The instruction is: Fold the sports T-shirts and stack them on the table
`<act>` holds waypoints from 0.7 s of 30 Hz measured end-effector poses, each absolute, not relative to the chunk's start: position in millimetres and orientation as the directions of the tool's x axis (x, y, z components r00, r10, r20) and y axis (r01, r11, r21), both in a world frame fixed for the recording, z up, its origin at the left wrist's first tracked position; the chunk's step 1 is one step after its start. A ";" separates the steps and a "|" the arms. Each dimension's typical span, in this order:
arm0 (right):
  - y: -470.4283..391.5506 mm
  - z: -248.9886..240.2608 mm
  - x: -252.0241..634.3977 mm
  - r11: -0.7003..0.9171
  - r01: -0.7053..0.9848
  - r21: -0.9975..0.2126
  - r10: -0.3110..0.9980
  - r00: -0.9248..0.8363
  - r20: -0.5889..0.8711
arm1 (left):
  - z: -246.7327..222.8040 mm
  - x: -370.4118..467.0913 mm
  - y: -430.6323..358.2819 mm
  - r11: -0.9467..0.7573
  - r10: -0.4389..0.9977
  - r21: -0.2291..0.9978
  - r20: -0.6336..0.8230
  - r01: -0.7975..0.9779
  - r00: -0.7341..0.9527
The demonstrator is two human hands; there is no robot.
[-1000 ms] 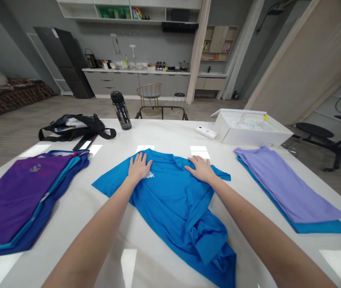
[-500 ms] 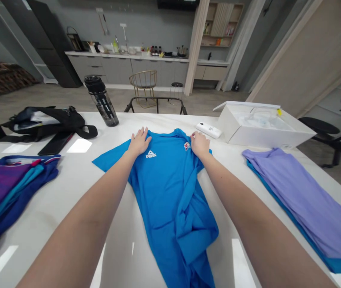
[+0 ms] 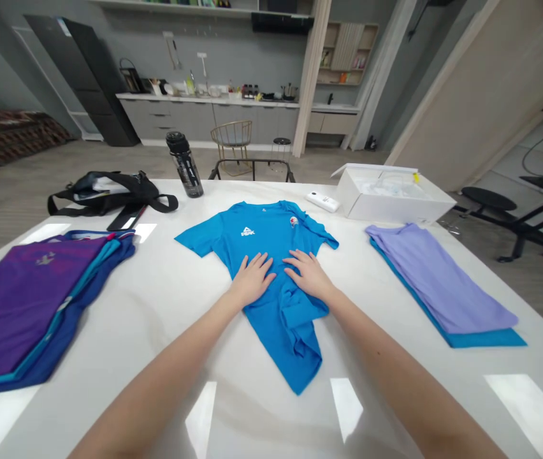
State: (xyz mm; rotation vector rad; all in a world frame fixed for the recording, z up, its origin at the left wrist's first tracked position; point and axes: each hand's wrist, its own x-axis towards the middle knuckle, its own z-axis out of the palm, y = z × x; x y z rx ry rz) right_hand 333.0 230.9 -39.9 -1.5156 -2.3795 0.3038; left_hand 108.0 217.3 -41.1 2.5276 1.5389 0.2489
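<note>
Resting L hand [image 3: 253,280] & R hand [image 3: 308,277] palms down on shirt [image 3: 269,239], fingers spread, gripping nothing, near each other but apart. Best to open bunched folds [image 3: 300,325] on near side of R hand first, then smooth outward w/ light, even pressure. Count: 1 shirt under hands; L of L hand, 1 purple top [image 3: 37,287] over 2+ layers; R of R hand, 1 lilac pc [image 3: 436,274] over 1 blue pc [image 3: 489,338]; beyond L hand, 1 bottle [image 3: 187,167] & 1 bag [image 3: 109,193]; beyond R hand, 1 box [image 3: 390,203].

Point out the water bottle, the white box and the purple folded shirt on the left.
Water bottle [image 3: 188,171]: head view, on its body.
White box [image 3: 386,209]: head view, on its front wall.
Purple folded shirt [image 3: 23,306]: head view, on its upper face.
</note>
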 end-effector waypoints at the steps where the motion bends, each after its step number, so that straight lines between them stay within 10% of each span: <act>1: 216.7 -40.8 335.4 0.412 0.846 -0.338 0.911 -0.389 0.138 | -39.5 110.4 199.8 -0.465 0.883 0.235 0.049 0.853 0.468; 21: 77.6 -43.8 362.4 0.508 0.625 -0.593 0.856 -0.291 0.427 | -37.5 109.7 27.0 -0.622 0.782 0.359 0.324 0.695 0.532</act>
